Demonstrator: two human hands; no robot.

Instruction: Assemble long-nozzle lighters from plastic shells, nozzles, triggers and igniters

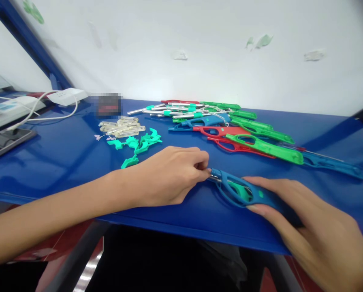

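My right hand (315,219) is closed round the handle of a blue utility lighter (265,196) just above the front of the table. A teal trigger (243,191) shows inside its loop. At the lighter's front end, my left hand (178,174) pinches the metal tube, most of which is hidden by the fingers. Loose teal triggers (139,144) lie in a pile beyond my left wrist. Behind them is a heap of clear fuel cartridges (122,127). Metal tubes with teal pieces and wires (169,110) lie farther back.
Green handle shells (268,149), red shells (230,132) and blue shells (336,164) spread over the right of the blue table (181,221). A phone (9,142) and a white power strip (67,96) with cables are on the left. A white wall (214,77) stands behind.
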